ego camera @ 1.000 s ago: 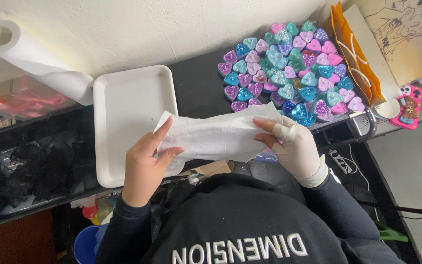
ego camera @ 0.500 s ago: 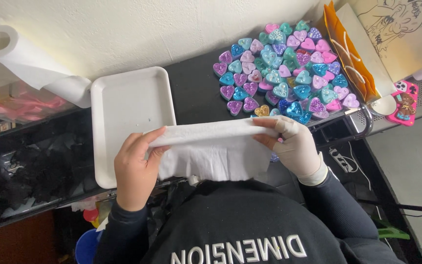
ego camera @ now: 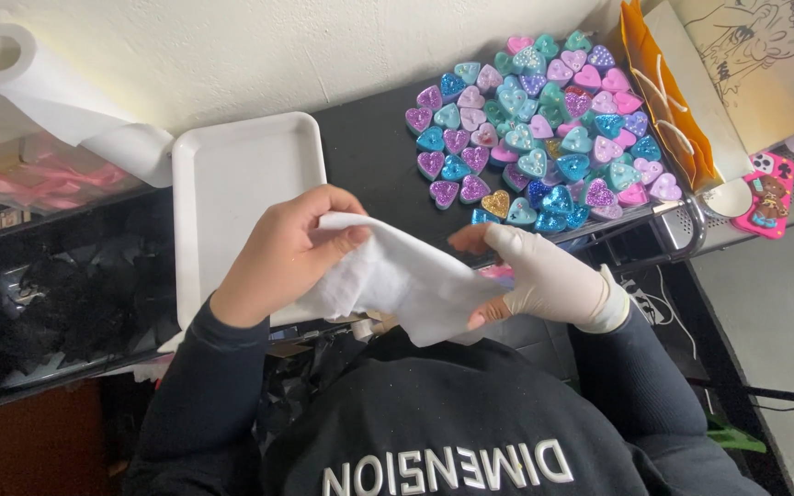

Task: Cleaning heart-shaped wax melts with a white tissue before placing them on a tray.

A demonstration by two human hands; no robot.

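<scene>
My bare left hand (ego camera: 287,248) and my right hand (ego camera: 544,276), which wears a white glove, both grip a white paper towel sheet (ego camera: 397,280) held between them in front of my chest. The sheet is folded and slack, drooping toward my right hand. Just beyond my left hand lies an empty white rectangular tray (ego camera: 236,188) on the black table (ego camera: 369,156). Beyond my right hand sits a dense cluster of small glittery heart-shaped pieces (ego camera: 535,138) in pink, purple, teal and blue.
A paper towel roll (ego camera: 57,96) lies at the far left against the wall. A black bin with dark contents (ego camera: 57,303) stands left of the tray. An orange paper bag (ego camera: 663,101) and a pink phone (ego camera: 765,197) are at the right.
The sheet was stretched taut between both hands half a second ago; now it is folded over and slack, with my hands closer together and turned.
</scene>
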